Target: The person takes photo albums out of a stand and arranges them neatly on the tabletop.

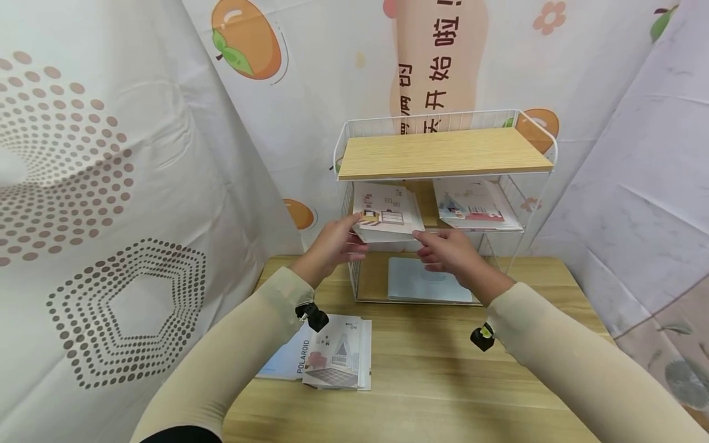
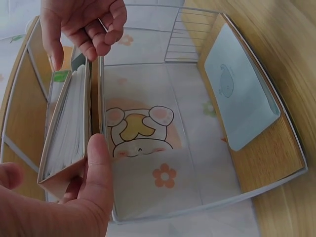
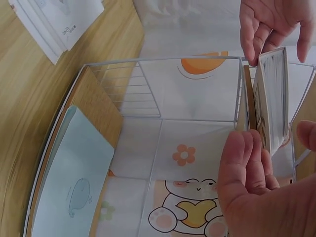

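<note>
On the middle shelf's left side lies a white photo album (image 1: 388, 209) with a drawn house on its cover, its near end jutting past the shelf's front edge. My left hand (image 1: 334, 245) grips its near left corner, fingers underneath in the left wrist view. At the near right corner, my right hand (image 1: 451, 253) pinches the album between thumb and fingers. The page edges (image 2: 69, 123) face the left wrist camera. To the right on that shelf is a stack of similar albums (image 1: 473, 203). A pale blue book (image 2: 242, 89) with a whale drawing lies on the bottom shelf.
The white wire rack (image 1: 534, 215) has a wooden top board (image 1: 443, 152) just above the album. A blue album marked POLAROID (image 1: 285, 357) and several white booklets (image 1: 335, 354) lie on the wooden table (image 1: 421, 394) at the left. Printed cloth (image 1: 327, 55) hangs behind.
</note>
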